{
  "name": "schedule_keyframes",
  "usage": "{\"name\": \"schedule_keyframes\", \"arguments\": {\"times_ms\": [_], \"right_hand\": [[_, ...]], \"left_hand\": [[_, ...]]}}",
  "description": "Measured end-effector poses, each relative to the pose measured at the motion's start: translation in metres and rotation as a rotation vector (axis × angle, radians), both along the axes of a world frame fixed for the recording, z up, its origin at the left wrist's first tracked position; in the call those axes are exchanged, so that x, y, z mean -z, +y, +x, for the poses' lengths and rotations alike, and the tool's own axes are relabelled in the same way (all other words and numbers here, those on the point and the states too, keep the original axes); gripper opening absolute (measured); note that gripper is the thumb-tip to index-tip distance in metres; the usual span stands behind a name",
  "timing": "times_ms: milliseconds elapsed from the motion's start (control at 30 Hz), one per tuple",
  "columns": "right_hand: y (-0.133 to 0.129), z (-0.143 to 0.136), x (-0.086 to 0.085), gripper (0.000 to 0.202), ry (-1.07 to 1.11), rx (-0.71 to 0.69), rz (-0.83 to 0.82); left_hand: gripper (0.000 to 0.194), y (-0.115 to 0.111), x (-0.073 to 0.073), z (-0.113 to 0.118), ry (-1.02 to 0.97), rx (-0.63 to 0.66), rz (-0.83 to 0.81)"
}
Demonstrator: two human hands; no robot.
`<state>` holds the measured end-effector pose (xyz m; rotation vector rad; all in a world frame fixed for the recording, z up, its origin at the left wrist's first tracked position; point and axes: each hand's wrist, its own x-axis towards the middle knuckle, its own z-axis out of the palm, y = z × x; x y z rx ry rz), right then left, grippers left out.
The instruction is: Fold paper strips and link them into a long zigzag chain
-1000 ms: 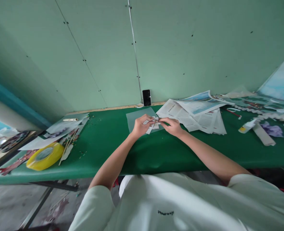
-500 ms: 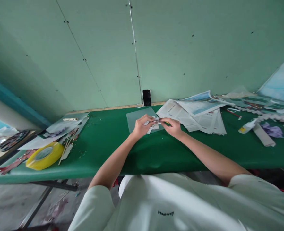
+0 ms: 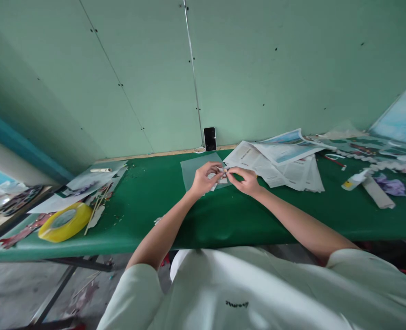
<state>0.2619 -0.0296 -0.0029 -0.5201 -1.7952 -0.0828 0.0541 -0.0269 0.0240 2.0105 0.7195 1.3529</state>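
Note:
My left hand [image 3: 203,179] is closed in a pinch, thumb and fingertips at a small whitish paper piece [image 3: 219,180]. Opposite it, my right hand [image 3: 246,180] pinches the other side, so the fingertips of both hands nearly meet. Fingers hide most of the piece, and its exact shape is unclear. A bit of yellow shows by my right hand, too small to name. Under and behind my left hand lies a translucent sheet [image 3: 191,167] on the green table [image 3: 147,192]. A small white scrap [image 3: 157,220] rests beside my left forearm.
Printed papers [image 3: 275,162] are piled to the right, near a small glue bottle [image 3: 355,179] and purple crumpled cloth or paper [image 3: 391,185]. On the left are a yellow tape roll [image 3: 64,223], thin sticks [image 3: 97,208] and sheets. A phone [image 3: 209,139] leans against the wall.
A small white scrap now shows beside my left forearm. Less of the whitish pieces shows between my hands, and my left fingers are more curled. Both forearms have hardly moved.

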Motion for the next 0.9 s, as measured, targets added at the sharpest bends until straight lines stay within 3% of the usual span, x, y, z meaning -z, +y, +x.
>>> {"name": "schedule_keyframes", "arguments": {"times_ms": [133,467,900], "right_hand": [[-0.004,-0.003,-0.003,0.008,0.015,0.005,-0.006],[-0.011,-0.006,-0.006,0.008,0.048,-0.058,-0.164],[-0.012,-0.013,-0.006,0.017,0.054,-0.028,-0.222]], "left_hand": [[0.028,0.000,0.002,0.002,0.031,0.000,0.096],[0.039,0.002,0.002,0.005,-0.132,0.038,-0.289],[0.042,0.007,0.010,0.006,-0.207,0.037,-0.367]]}}
